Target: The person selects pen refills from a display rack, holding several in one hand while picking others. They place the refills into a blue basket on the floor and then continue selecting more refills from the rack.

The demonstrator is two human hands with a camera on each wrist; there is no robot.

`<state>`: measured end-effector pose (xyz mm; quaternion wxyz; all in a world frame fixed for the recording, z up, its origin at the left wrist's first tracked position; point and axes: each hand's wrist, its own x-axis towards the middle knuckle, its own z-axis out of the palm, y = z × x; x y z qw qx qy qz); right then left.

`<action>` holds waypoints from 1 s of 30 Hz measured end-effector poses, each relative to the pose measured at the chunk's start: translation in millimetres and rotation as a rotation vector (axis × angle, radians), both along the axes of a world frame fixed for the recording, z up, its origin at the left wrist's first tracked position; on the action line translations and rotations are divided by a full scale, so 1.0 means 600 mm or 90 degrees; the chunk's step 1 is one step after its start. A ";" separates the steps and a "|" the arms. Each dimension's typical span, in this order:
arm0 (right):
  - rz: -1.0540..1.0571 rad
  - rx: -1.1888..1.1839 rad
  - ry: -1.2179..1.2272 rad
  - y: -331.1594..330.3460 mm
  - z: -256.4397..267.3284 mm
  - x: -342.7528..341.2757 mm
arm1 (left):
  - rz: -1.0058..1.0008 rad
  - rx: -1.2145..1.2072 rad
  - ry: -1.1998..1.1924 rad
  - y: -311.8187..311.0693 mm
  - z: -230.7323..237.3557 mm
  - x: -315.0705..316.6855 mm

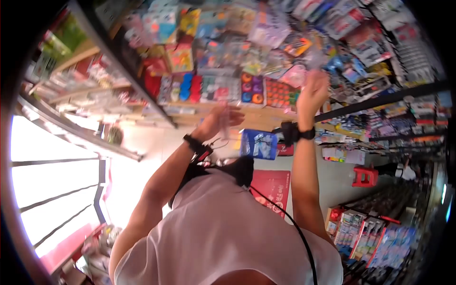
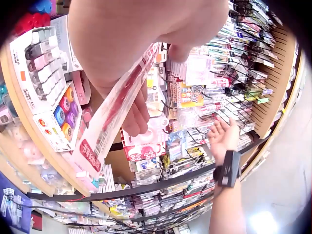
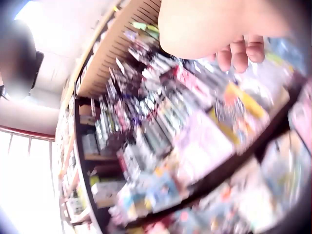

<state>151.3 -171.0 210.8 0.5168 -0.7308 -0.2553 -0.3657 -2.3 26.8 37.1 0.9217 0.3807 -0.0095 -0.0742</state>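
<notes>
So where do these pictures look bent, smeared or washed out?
Head view: edges curve into black corners, the right hand is smeared, and the barred opening at left is washed out; left wrist view: the long packet is fairly sharp, with glare at lower right; right wrist view: the packaged goods are blurred.

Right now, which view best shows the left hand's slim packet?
The left wrist view: there the packet appears large and fairly sharp. The head view shows it small and blurred; the right wrist view doesn't show it.
</notes>
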 end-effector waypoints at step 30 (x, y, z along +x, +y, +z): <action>0.144 0.314 0.265 -0.310 0.122 0.099 | -0.112 0.087 0.002 -0.038 0.002 0.004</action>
